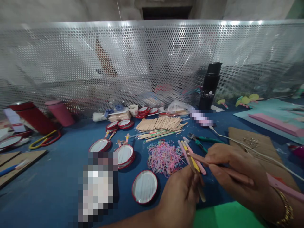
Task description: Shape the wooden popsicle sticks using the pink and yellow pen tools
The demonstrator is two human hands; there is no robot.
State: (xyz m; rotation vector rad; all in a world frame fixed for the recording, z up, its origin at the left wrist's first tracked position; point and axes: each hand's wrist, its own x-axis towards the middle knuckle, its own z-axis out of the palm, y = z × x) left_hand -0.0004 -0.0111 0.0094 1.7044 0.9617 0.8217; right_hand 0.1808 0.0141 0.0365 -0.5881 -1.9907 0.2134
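My left hand (179,190) is closed around a flat wooden craft stick (192,165), whose lower end pokes out below the fingers. My right hand (229,167) grips a slim pinkish-brown stick (199,158), its tip touching or very near the upper part of the craft stick. I cannot make out exactly what this slim piece is. Just behind both hands lie pink and yellow rolled sticks (196,164). Left of them is a heap of small coloured rubber bands (165,158). A round red-rimmed lid (144,186) rests beside my left forearm.
Craft sticks (159,123) lie piled at the back, near more red-rimmed lids (123,155). Teal-handled pliers (201,145), a white cable (237,144) and cardboard (268,152) are at right. A black flask (210,85) stands before a perforated metal screen (130,63). Green sheet (228,217) lies in front.
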